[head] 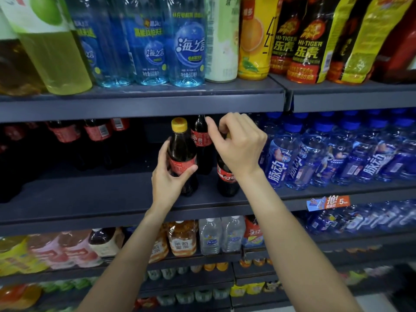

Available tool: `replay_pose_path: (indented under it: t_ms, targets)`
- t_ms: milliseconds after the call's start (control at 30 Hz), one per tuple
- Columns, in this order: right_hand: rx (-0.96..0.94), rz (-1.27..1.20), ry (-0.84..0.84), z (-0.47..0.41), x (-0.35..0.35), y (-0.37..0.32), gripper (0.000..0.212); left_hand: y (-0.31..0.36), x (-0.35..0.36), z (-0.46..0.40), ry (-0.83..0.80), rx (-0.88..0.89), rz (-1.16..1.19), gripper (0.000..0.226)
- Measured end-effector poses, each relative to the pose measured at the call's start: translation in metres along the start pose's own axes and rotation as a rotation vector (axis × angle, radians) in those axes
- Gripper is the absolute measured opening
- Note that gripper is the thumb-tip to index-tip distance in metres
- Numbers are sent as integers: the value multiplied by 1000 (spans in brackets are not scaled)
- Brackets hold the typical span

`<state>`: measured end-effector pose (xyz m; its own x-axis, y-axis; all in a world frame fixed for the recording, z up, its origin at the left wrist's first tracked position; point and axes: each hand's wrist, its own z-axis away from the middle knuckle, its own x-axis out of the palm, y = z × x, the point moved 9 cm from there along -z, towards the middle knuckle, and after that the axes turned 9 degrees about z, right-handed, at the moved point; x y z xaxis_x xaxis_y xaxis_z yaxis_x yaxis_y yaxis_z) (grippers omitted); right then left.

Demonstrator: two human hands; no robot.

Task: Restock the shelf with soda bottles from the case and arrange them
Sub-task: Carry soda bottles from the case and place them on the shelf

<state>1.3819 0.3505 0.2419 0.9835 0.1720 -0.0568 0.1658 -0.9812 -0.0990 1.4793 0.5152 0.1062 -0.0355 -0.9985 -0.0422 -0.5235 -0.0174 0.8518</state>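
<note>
The yellow-capped cola bottle stands upright on the middle shelf, near its front edge. The left hand grips that bottle around its red label, fingers and thumb curled round it. Just right of it, a second cola bottle stands with the right hand curled over its top, pinching the neck. A third cola bottle stands behind, between them. Blue drink bottles fill the shelf further right.

Three cola bottles at front; two hands.
</note>
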Motion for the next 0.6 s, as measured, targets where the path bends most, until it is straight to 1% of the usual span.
replay_pose_path:
  t_ms: [67,133,200,267,367,433,500,600]
  targets:
    - [61,45,-57,2,7,2,39,-2,0,-2,-6,-3,10,85]
    - [119,50,-148,7,13,7,35,-5,-1,-5,-13,-20,20,86]
    - [192,-46,-229,14,15,14,27,-7,-1,-7,-17,-31,17,87]
    - [301,-226,-346,22,21,22,17,-8,1,-8,-24,-35,7,88]
    - [400,-449,-550,40,36,27,35,-7,2,-10,-33,-37,-6,86]
    - [450,-498,-641,58,44,35,48,-8,3,-10,-38,-40,-13,85]
    - [504,-496,-683,72,47,45,59,-10,2,-10,-31,-45,-19,84]
    - [546,-457,-687,84,47,53,72,-15,-2,-12,3,-75,-25,88]
